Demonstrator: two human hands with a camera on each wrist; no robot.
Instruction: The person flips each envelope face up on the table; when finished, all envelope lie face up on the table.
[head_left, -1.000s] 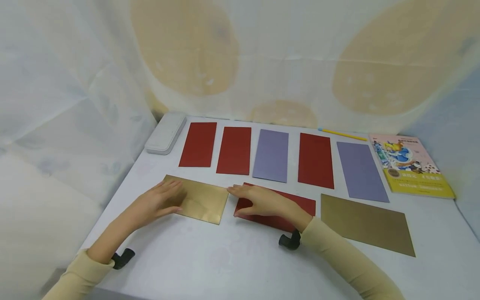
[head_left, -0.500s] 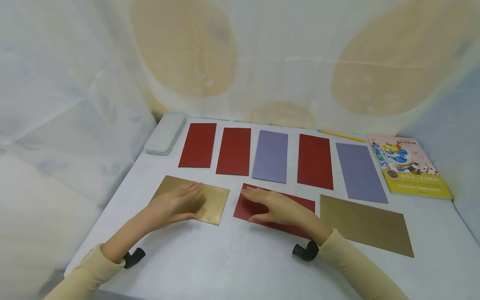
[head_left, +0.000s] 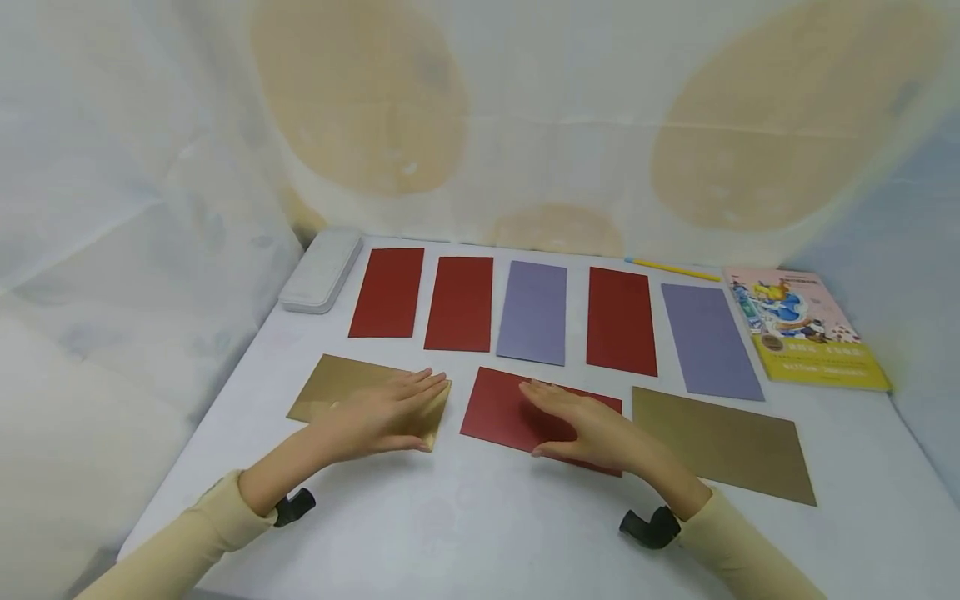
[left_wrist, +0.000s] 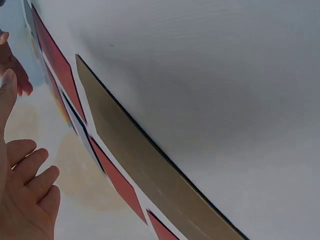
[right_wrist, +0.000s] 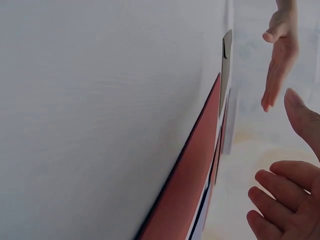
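My left hand (head_left: 382, 412) is over the right part of a shiny gold rectangular card (head_left: 337, 383), fingers extended and thumb apart. In the left wrist view, its fingers (left_wrist: 30, 170) show beside the gold card with nothing between them. Over the right half of a red card (head_left: 491, 408) in the front row is my right hand (head_left: 592, 425), its fingers also loosely extended. The right wrist view has its relaxed fingers (right_wrist: 280, 200) next to that red card, holding nothing. A second gold card (head_left: 720, 442) lies flat to the right of the red one.
Behind stands a row of flat cards: a red card (head_left: 386, 292), another red card (head_left: 459, 302), a lavender card (head_left: 532, 312), a third red one and a second lavender one. A white case (head_left: 322, 271), a yellow pencil (head_left: 675, 269) and a picture book (head_left: 810, 325) lie behind and beside them.
Both hands have slid rightward, the left along the gold card toward its right end, the right across the red card. The cards keep their places; the head view has shifted slightly.
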